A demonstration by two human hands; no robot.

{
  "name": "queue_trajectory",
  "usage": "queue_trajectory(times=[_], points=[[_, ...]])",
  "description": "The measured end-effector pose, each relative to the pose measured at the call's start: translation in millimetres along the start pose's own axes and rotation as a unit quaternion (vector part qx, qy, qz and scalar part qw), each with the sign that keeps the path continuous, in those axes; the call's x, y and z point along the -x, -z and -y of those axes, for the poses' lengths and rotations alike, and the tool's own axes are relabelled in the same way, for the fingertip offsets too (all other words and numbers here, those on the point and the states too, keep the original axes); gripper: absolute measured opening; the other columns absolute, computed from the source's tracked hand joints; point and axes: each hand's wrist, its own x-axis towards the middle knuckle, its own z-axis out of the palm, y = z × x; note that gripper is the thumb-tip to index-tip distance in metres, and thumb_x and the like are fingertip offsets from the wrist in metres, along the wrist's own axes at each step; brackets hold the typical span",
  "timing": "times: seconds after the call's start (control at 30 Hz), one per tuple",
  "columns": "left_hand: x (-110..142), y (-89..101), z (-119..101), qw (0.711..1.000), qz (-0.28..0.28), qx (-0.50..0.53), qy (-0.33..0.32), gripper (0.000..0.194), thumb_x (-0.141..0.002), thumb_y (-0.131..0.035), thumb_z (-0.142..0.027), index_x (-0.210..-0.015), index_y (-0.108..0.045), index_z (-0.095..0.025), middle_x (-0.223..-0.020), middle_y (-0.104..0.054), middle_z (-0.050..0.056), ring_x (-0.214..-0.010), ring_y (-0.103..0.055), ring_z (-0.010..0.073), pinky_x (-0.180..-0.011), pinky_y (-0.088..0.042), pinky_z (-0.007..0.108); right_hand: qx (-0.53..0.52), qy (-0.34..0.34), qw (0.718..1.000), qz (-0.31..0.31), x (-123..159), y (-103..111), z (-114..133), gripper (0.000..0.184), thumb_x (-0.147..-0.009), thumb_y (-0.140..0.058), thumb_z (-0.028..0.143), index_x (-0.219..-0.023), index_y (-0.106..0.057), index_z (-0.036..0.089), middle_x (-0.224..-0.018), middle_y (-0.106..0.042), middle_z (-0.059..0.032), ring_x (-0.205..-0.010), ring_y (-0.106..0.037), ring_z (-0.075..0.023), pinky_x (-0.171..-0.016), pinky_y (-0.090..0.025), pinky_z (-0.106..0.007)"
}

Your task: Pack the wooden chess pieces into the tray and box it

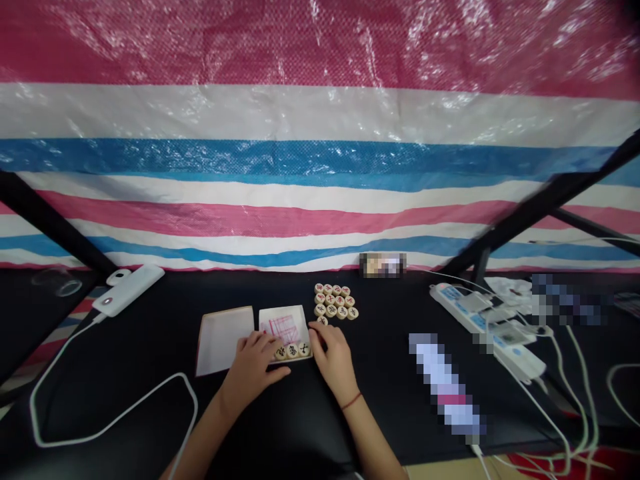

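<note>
A shallow white box (303, 318) stands on the black table, with red lines on a sheet inside. Several xiangqi pieces (293, 351) with dark characters line its front wall. My left hand (255, 357) reaches over the box's front left corner, fingers stretched over the row and thumb apart; what lies beneath its fingertips is hidden. At the box's right side is my right hand (333, 353), fingers loosely bent and apart, nothing visible in it. Just beyond its fingertips lies a single piece (323, 321), partly covered. Behind that, more xiangqi pieces (331, 300) stand in rows, with red or dark characters.
Left of the box lies its open lid (225, 337). A white power bank (129, 291) with a cable is at the far left. On the right are a blurred-out phone-like object (447, 383) and a power strip (487, 327) with cables. A striped sheet (320, 220) hangs behind.
</note>
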Motion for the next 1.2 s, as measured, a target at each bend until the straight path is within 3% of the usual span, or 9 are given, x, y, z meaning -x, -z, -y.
queue_trajectory(times=[0.07, 0.17, 0.4, 0.63, 0.8, 0.87, 0.93, 1.03, 1.2], points=[[-2, 0.6, -3, 1.0, 0.023, -0.002, 0.001, 0.03, -0.082, -0.068, -0.037, -0.11, -0.065, -0.027, -0.105, -0.068, 0.002, -0.1, -0.055, 0.0248, -0.083, -0.038, 0.038, -0.007, 0.002, 0.999, 0.051, -1, -2, 6, 0.026, -0.096, -0.045, 0.03, -0.099, -0.068, 0.021, -0.08, -0.067, -0.005, -0.076, -0.059, -0.0199, -0.073, -0.046, -0.031], [-3, 1.8, -7, 0.999, 0.042, 0.009, 0.009, 0.016, -0.085, -0.064, -0.032, -0.1, -0.066, -0.027, -0.099, -0.068, 0.001, -0.098, -0.055, 0.0229, -0.082, -0.036, 0.037, -0.006, -0.008, 0.997, 0.071, -1, -6, 8, 0.025, -0.096, -0.046, 0.031, -0.099, -0.068, 0.021, -0.079, -0.068, -0.004, -0.073, -0.061, -0.0189, -0.072, -0.046, -0.029], [-4, 4.2, -7, 0.996, 0.072, 0.049, 0.034, 0.021, -0.086, -0.061, -0.031, -0.107, -0.063, -0.026, -0.107, -0.066, 0.003, -0.101, -0.056, 0.0222, -0.085, -0.035, 0.037, -0.005, -0.031, 0.998, 0.063, 2, -8, 10, 0.023, -0.093, -0.049, 0.03, -0.102, -0.067, 0.02, -0.083, -0.07, -0.0041, -0.072, -0.064, -0.0181, -0.068, -0.046, -0.027], [-7, 7.7, -8, 0.991, 0.112, 0.048, 0.05, 0.014, -0.085, -0.061, -0.033, -0.097, -0.065, -0.025, -0.102, -0.067, 0.003, -0.1, -0.057, 0.0238, -0.084, -0.035, 0.037, -0.008, -0.046, 0.997, 0.063, 5, -10, 11, 0.022, -0.093, -0.048, 0.029, -0.1, -0.067, 0.02, -0.081, -0.071, -0.0039, -0.07, -0.064, -0.0187, -0.068, -0.044, -0.028], [-8, 13.4, -10, 0.983, 0.079, 0.126, 0.112, 0.012, -0.083, -0.061, -0.03, -0.092, -0.066, -0.026, -0.097, -0.069, 0.001, -0.093, -0.061, 0.0218, -0.086, -0.038, 0.037, -0.035, -0.015, 0.999, -0.005, 7, -3, 12, 0.02, -0.092, -0.049, 0.025, -0.097, -0.068, 0.02, -0.085, -0.069, -0.0063, -0.079, -0.062, -0.0212, -0.075, -0.048, -0.034], [-10, 16.1, -13, 0.97, 0.039, 0.188, 0.15, 0.013, -0.081, -0.062, -0.031, -0.091, -0.066, -0.024, -0.093, -0.069, 0.001, -0.086, -0.062, 0.0206, -0.083, -0.041, 0.035, -0.066, 0.029, 0.997, -0.023, 7, 4, 18, 0.019, -0.089, -0.052, 0.022, -0.101, -0.066, 0.02, -0.097, -0.068, -0.0079, -0.093, -0.06, -0.0227, -0.085, -0.048, -0.038], [-13, 17.1, -19, 0.948, 0.001, 0.262, 0.181, 0.016, -0.078, -0.063, -0.033, -0.09, -0.065, -0.023, -0.088, -0.068, 0.001, -0.081, -0.062, 0.0193, -0.08, -0.045, 0.034, -0.103, 0.087, 0.991, 0.001, 7, 9, 26, 0.023, -0.085, -0.057, 0.019, -0.108, -0.064, 0.022, -0.107, -0.066, -0.0076, -0.102, -0.058, -0.0232, -0.092, -0.047, -0.041], [-18, 13.7, -30, 0.902, -0.019, 0.373, 0.217, 0.021, -0.074, -0.064, -0.036, -0.089, -0.064, -0.022, -0.082, -0.067, 0.001, -0.076, -0.062, 0.0185, -0.074, -0.049, 0.031, -0.144, 0.135, 0.98, 0.025, 8, 13, 37, 0.029, -0.084, -0.058, 0.016, -0.111, -0.061, 0.024, -0.106, -0.068, -0.0058, -0.102, -0.059, -0.0221, -0.09, -0.049, -0.04], [-21, 5.2, -33, 0.817, -0.02, 0.515, 0.259, 0.029, -0.072, -0.066, -0.042, -0.088, -0.064, -0.018, -0.088, -0.07, 0.005, -0.088, -0.067, 0.0224, -0.079, -0.053, 0.032, -0.128, 0.075, 0.989, -0.03, 9, 16, 27, 0.021, -0.088, -0.058, 0.024, -0.108, -0.064, 0.023, -0.101, -0.069, -0.0078, -0.097, -0.062, -0.0223, -0.086, -0.051, -0.039]])
